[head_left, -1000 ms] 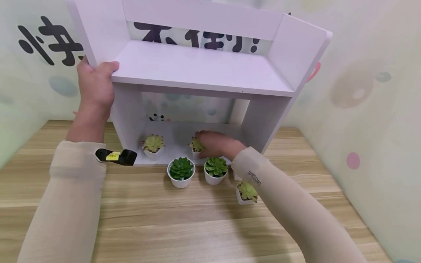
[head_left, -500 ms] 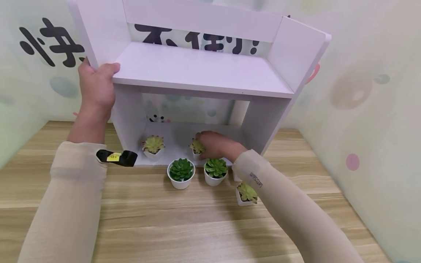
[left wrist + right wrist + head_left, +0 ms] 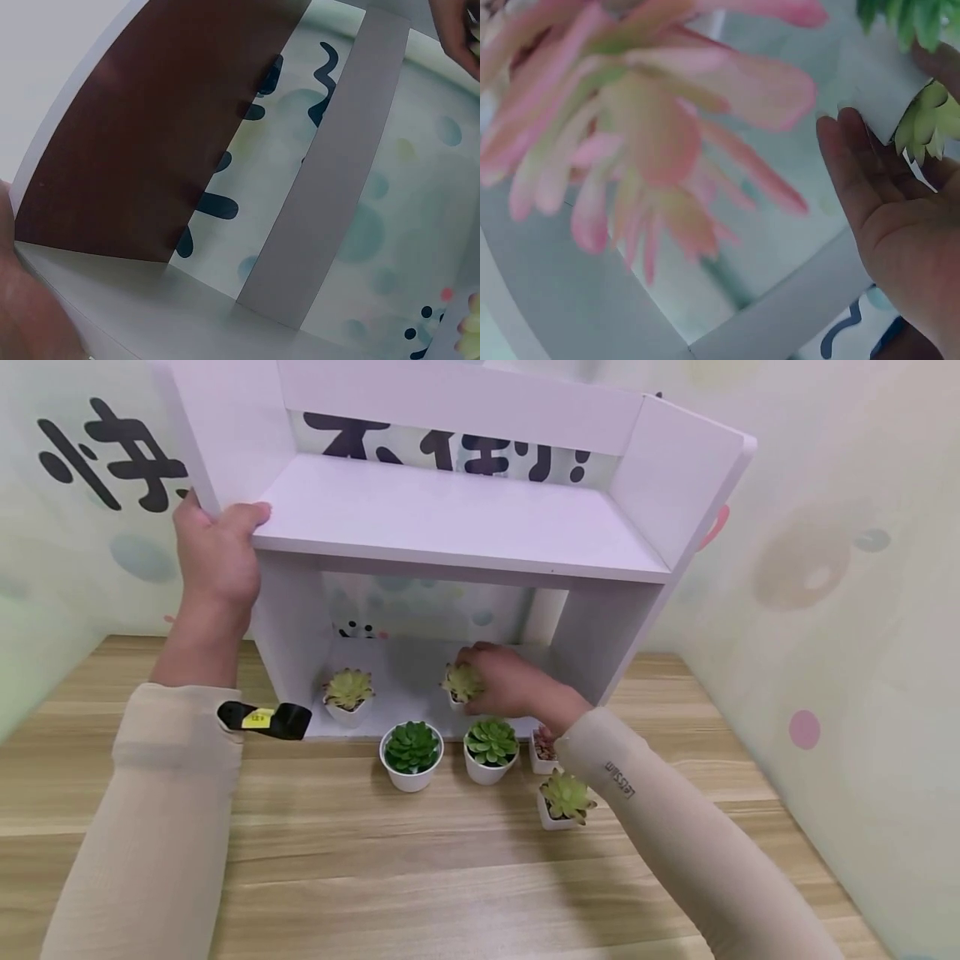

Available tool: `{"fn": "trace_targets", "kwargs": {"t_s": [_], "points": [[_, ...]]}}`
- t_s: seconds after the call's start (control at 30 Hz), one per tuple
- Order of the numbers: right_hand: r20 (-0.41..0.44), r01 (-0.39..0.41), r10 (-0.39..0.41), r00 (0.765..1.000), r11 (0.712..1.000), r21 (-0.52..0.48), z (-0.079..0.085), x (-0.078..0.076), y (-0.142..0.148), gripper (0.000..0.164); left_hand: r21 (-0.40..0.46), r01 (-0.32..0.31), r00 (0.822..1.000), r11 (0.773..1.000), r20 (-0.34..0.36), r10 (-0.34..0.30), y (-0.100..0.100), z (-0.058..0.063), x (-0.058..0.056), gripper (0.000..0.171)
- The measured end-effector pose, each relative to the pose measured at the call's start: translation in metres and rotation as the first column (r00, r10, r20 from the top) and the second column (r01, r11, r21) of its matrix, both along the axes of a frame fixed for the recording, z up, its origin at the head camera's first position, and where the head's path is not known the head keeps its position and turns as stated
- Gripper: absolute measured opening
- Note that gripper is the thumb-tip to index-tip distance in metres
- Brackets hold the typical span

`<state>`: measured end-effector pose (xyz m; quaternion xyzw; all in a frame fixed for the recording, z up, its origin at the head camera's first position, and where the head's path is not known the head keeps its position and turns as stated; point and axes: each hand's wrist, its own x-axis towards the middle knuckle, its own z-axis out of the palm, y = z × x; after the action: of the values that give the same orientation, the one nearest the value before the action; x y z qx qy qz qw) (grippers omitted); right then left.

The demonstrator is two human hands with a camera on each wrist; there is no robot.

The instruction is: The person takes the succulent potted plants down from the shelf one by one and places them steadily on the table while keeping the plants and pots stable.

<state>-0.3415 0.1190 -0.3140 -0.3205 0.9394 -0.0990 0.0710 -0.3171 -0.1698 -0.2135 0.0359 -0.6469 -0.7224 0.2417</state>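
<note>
My left hand grips the left side panel of a white two-tier shelf, its thumb on the upper board's front edge. Inside the lower compartment, my right hand holds a small pale-green potted succulent by its white pot. The fingers lie along the pot's side in the right wrist view. A similar pale succulent stands at the compartment's left end. Close to the right wrist camera, a pink-tipped succulent looms large and blurred.
In front of the shelf stand a dark-green succulent and a brighter green one, both in round white pots. Farther right are a reddish succulent and a yellow-green one on the wooden table. Patterned walls enclose the table.
My right hand has shifted a little right and back with the pale succulent. The reddish succulent now shows beside the sleeve. My left hand keeps its hold on the shelf.
</note>
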Motion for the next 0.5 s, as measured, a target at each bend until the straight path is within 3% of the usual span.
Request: {"fn": "trace_targets", "kwargs": {"t_s": [0.5], "points": [[-0.054,0.07,-0.081,0.995,0.98,-0.187,0.022,0.032,0.025,0.06,0.006,0.003,1.0,1.0,-0.009,-0.003,0.001,-0.001,0.0,0.047]]}}
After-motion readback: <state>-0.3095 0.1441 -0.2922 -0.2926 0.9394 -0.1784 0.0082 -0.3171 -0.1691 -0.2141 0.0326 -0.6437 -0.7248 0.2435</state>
